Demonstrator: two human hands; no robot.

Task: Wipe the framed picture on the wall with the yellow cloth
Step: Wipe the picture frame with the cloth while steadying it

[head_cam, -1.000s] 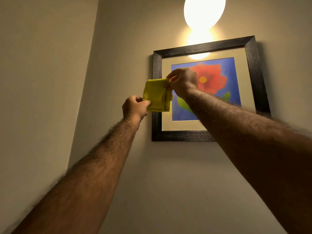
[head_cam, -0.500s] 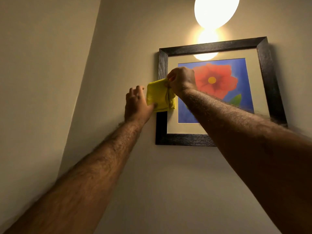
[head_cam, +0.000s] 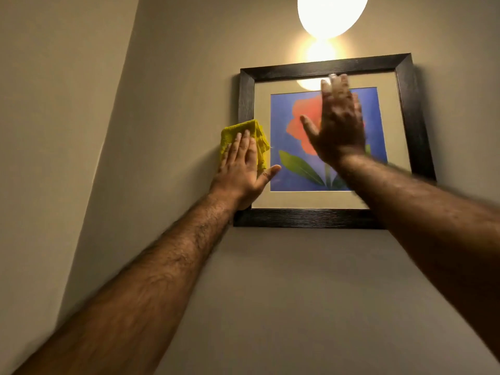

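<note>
Nearest, our two bare forearms rise toward the wall [head_cam: 284, 280]. Our left hand [head_cam: 242, 169] lies flat, fingers together, pressing the yellow cloth [head_cam: 238, 131] over the framed picture's [head_cam: 324, 212] left edge at about 9 o'clock. Our right hand [head_cam: 338, 125], spread wide and holding nothing, is before the glass at centre, blurred. Bare wall surrounds the frame's left side and bottom; a lit lamp [head_cam: 332, 14] hangs at 12 o'clock.

Black-framed flower picture [head_cam: 327, 69] hanging, folded yellow cloth [head_cam: 230, 132] seemingly overlapping its left edge
</note>
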